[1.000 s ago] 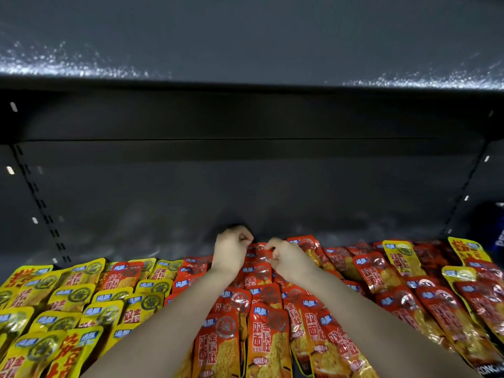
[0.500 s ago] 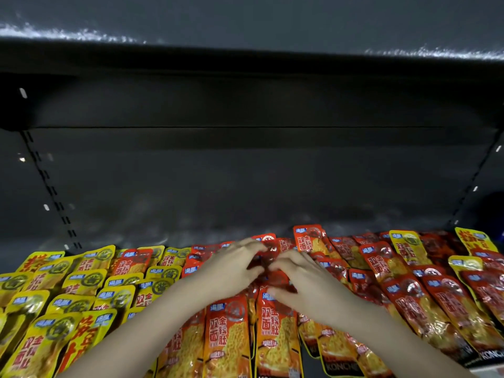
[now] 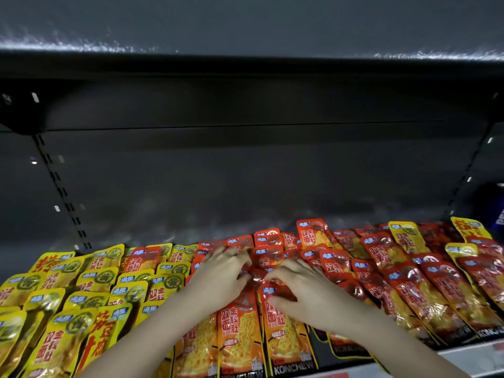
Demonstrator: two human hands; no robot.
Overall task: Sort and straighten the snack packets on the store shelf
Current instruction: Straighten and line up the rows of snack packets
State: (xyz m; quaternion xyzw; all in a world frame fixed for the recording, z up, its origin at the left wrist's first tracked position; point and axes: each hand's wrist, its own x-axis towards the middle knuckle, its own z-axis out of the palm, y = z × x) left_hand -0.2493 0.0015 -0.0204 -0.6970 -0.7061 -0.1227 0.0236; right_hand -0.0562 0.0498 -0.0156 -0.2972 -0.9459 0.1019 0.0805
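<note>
Overlapping rows of snack packets cover the shelf: yellow packets [image 3: 90, 293] on the left, red-orange packets [image 3: 420, 290] in the middle and on the right. My left hand [image 3: 221, 279] lies flat with spread fingers on the red packets at the centre. My right hand [image 3: 302, 293] lies beside it, fingers spread, on a red-orange packet [image 3: 272, 323] in the centre row. The two hands nearly touch. A few yellow packets [image 3: 406, 237] lie among the red ones at the far right, and one red packet [image 3: 141, 259] lies among the yellow ones.
The dark back wall of the shelf [image 3: 245, 173] rises behind the packets, with slotted uprights [image 3: 62, 192] at left and right. The shelf above [image 3: 245, 28] overhangs. The shelf's front edge [image 3: 469, 358] shows at the lower right.
Both hands have come back from the rear of the centre row toward me. Their fingers, curled a second ago, now lie spread flat on the packets.
</note>
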